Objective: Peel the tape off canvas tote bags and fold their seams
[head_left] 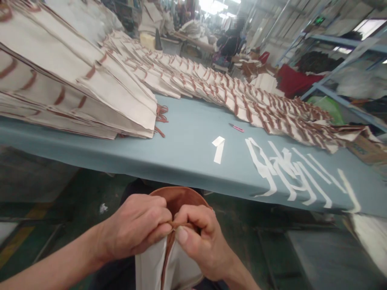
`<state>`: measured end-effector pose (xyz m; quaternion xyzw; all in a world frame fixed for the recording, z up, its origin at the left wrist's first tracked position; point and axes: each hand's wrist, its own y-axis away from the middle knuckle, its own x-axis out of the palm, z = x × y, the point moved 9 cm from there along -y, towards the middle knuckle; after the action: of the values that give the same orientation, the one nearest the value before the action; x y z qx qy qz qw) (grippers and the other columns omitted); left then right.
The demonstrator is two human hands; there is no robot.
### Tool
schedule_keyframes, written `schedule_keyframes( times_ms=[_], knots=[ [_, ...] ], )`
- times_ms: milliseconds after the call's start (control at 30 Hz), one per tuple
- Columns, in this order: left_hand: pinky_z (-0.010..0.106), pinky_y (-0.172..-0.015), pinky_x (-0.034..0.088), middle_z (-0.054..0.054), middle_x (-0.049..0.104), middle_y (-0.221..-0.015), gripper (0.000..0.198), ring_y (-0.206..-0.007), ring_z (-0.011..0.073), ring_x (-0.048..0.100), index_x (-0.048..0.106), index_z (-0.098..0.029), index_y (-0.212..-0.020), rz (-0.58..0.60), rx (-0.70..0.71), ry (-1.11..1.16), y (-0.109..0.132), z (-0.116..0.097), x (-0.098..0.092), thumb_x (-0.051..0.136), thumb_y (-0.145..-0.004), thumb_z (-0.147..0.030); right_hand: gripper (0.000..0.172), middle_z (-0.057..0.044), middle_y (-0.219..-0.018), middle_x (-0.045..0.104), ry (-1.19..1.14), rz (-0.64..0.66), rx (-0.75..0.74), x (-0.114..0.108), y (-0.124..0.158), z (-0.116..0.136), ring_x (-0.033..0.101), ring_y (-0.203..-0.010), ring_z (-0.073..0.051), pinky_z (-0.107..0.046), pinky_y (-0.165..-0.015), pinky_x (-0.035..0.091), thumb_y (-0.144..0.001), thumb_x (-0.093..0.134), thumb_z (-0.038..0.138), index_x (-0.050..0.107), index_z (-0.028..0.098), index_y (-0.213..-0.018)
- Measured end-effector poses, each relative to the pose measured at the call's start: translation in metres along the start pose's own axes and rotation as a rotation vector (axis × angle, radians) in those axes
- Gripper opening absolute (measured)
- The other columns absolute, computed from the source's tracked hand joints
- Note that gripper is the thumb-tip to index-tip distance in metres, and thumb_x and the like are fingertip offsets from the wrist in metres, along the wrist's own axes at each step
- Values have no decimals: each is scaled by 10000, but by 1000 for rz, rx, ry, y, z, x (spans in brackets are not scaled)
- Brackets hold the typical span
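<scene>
A cream fabric piece with brown edging (183,262) hangs in front of my body, below the table's front edge. My left hand (137,227) pinches its brown trim from the left side. Close against it, my right hand (202,237) grips the same trim between thumb and bent forefinger. The two hands nearly touch at the pinch point. Behind them curves a brown inner surface (178,195) of the piece. A dark seam runs down between its two cream panels.
On the blue table (187,133) stand a tall stack of cream pieces (75,92) at left and long overlapping rows (211,86) behind. White strips (284,169), a folded strip (219,149) and a small pink tool (236,127) lie on top. A person (229,42) is in the background.
</scene>
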<state>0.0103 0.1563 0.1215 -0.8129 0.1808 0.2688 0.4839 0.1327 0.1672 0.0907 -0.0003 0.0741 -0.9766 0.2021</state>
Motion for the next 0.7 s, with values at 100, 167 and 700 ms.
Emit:
schedule_keyframes(
  times_ms=[100, 167, 700],
  knots=[
    [296, -652, 443, -40, 612, -756, 387, -644, 160, 592, 551, -249, -1000, 104, -89, 86, 1, 6, 4, 278, -1272, -286, 249, 82, -556, 423, 57, 35, -16, -2, -2, 3, 304, -488, -80, -223, -473, 272, -893, 638, 290, 535, 228, -675],
    [280, -700, 468, -36, 637, -788, 411, -685, 159, 616, 584, -244, -981, 238, -179, 171, 1, 10, 6, 290, -1264, -292, 197, 80, -579, 461, 144, 64, -64, -3, -3, 10, 336, -496, -78, -222, -494, 297, -879, 624, 213, 558, 222, -693],
    [315, -563, 242, -73, 447, -617, 508, -567, 123, 404, 419, -225, -677, 554, -538, 258, -13, 26, 19, 557, -1138, -389, 303, 15, -674, 704, 629, 115, -253, -10, 5, 27, 556, -602, -127, -293, -639, 347, -1076, 674, 238, 692, 194, -777]
  ],
)
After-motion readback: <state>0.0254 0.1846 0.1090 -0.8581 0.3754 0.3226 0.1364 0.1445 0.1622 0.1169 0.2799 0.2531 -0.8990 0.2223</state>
